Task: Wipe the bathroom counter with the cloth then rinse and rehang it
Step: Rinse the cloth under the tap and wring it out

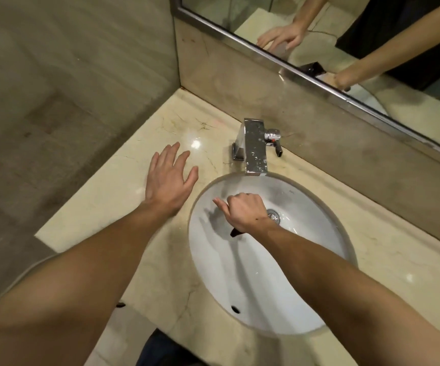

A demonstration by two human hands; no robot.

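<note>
The right hand (245, 212) is fisted over the white sink (240, 273), gripping something dark (236, 231), barely visible, possibly the cloth. The left hand (170, 178) rests flat, fingers spread, on the counter (102, 207) beside it. A chrome faucet (254, 146) stands beyond both.

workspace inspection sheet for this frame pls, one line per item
Surface: beige marble counter, glossy, with veins.
Job's things: dark item, possibly the cloth, just peeking from under the fist; white basin; chrome faucet, no water seen running.
Clutter: nothing seen.
Hands: left hand open, fingers spread, on or just above the counter; right hand fisted in the basin near the drain.
Cables: nothing seen.
Surroundings: mirror behind, tiled wall on the left.
</note>
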